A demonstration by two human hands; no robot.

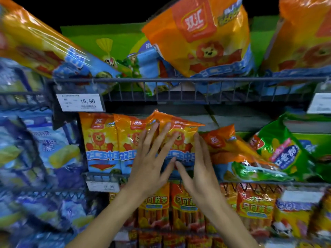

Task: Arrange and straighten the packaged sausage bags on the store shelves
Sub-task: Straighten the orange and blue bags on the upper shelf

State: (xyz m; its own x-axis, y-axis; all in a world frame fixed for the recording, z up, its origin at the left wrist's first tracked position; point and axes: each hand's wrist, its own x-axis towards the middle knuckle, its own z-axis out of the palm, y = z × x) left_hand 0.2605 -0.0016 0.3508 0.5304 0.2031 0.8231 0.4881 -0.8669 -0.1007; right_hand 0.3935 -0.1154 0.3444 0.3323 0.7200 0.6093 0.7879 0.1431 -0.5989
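Observation:
On the middle wire shelf [100,175] stand several orange sausage bags with a lion picture. My left hand [152,158] lies flat with straight fingers on the front of the third bag [180,133], which leans a little to the right. My right hand [198,163] presses with straight fingers against that bag's right edge. Two upright bags of the same kind, the first bag [99,142] and the second bag [128,140], stand to its left. Another orange bag [222,140] lies tipped over on the right.
Green snack bags [283,151] lie in a heap at the right of the same shelf. The upper shelf rail [179,80] holds large tilted orange bags [202,38]. A price tag [80,102] reads 16.90. Red-orange sausage packs [155,204] hang below; blue bags [44,149] fill the left.

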